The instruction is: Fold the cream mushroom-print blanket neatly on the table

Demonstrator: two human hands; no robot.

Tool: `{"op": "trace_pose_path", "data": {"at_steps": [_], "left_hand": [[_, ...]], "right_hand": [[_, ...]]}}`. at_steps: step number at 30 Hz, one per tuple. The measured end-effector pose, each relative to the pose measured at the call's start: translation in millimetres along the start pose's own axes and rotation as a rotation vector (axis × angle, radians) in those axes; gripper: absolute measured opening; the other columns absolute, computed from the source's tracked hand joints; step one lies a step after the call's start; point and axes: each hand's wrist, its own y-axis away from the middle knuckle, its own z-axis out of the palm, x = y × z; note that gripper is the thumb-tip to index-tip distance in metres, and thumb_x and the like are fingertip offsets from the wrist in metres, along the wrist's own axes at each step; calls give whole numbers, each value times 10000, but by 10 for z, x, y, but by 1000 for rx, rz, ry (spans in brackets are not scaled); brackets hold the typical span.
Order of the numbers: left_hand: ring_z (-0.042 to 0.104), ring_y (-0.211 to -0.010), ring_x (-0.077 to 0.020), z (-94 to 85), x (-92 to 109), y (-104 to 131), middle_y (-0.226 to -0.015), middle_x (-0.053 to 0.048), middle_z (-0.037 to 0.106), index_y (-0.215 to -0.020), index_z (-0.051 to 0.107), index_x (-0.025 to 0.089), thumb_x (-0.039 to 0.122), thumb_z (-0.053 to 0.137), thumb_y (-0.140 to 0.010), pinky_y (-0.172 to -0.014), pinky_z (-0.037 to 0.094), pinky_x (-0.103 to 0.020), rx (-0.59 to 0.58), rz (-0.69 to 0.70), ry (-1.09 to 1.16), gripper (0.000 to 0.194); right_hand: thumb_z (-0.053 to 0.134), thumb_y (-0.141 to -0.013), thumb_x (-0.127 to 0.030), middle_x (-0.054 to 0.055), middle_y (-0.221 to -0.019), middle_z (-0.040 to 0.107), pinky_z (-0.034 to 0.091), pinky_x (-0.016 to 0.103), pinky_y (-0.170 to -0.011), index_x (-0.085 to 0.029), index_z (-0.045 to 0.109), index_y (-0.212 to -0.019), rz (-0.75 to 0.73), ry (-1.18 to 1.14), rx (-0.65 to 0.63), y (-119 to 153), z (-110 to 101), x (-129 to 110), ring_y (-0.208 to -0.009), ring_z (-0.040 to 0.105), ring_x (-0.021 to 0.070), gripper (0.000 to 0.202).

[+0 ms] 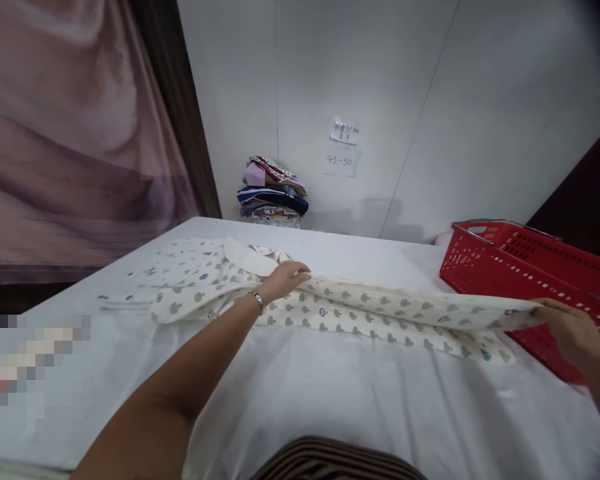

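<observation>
A long cream cloth with grey mouse-head prints lies across the white-covered table, with one layer folded along its length. My left hand is closed on the upper edge of the cloth near its middle, and a silver watch circles that wrist. At the right end, my right hand grips the corner of the upper layer, lifted slightly off the table. To the left the cloth is bunched, with a plain pale flap turned over. Beyond it spreads a paler part with small prints; whether it belongs to the same piece, I cannot tell.
A red plastic basket with a metal handle stands at the right, close to my right hand. Folded fabrics are stacked behind the table's far edge by the wall. Pinkish drapery hangs at the left. Paper notes are on the wall.
</observation>
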Motion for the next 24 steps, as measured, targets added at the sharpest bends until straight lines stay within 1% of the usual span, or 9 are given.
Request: {"op": "trace_pose_path", "data": {"at_steps": [3,6,9,12,15,19,22,24], "left_hand": [[573,-898,-199,-85,41,-36,-899,-51,666,-861,648,197,410,432,-877,-822,417,-320,-62,127,-147,304],[566,-872,-192,-172,87,-32,-879,-52,661,-857,632,192,396,399,-895,-845,400,-330,-61,187,-221,311],[557,-873,-195,-256,135,1,-869,-54,650,-841,618,186,381,405,-893,-843,393,-334,-73,224,-268,293],[554,-860,-195,-320,158,38,-849,-54,643,-852,622,185,353,418,-891,-846,381,-339,-124,284,-345,267],[549,-864,-200,-342,146,66,-850,-64,636,-860,628,185,311,425,-890,-841,378,-346,-166,340,-435,241],[549,-854,-216,-312,132,70,-825,-94,627,-771,616,167,253,442,-873,-810,395,-346,-193,325,-583,219],[557,-880,-225,-299,169,57,-850,-103,627,-747,607,166,224,446,-856,-775,412,-324,-136,253,-660,202],[571,-877,-219,-324,214,62,-902,-93,631,-785,613,176,240,424,-862,-723,419,-301,-76,158,-646,214]], "right_hand": [[476,-466,-298,54,-598,588,423,330,-552,-235,574,-511,94,-63,-66,-97,-29,21,-639,539,245,125],[507,-473,-287,39,-650,612,420,315,-608,-234,601,-558,121,-114,-86,-176,-54,114,-698,550,238,137],[537,-511,-282,47,-694,641,419,307,-661,-232,620,-578,89,-120,-129,-213,-94,206,-746,565,237,118],[539,-553,-262,54,-683,648,412,313,-668,-224,614,-568,29,-77,-193,-226,-159,255,-719,569,235,86],[529,-591,-237,47,-659,644,406,308,-668,-210,621,-588,-31,-6,-242,-222,-222,259,-699,573,229,95],[519,-655,-200,47,-711,673,404,273,-685,-188,666,-653,-104,101,-316,-197,-245,212,-730,589,211,148],[514,-676,-168,45,-721,682,394,264,-673,-181,682,-673,-179,213,-342,-176,-243,160,-717,585,198,168],[503,-675,-150,40,-693,672,388,262,-647,-177,680,-672,-195,224,-342,-151,-260,143,-674,571,183,179]]}}
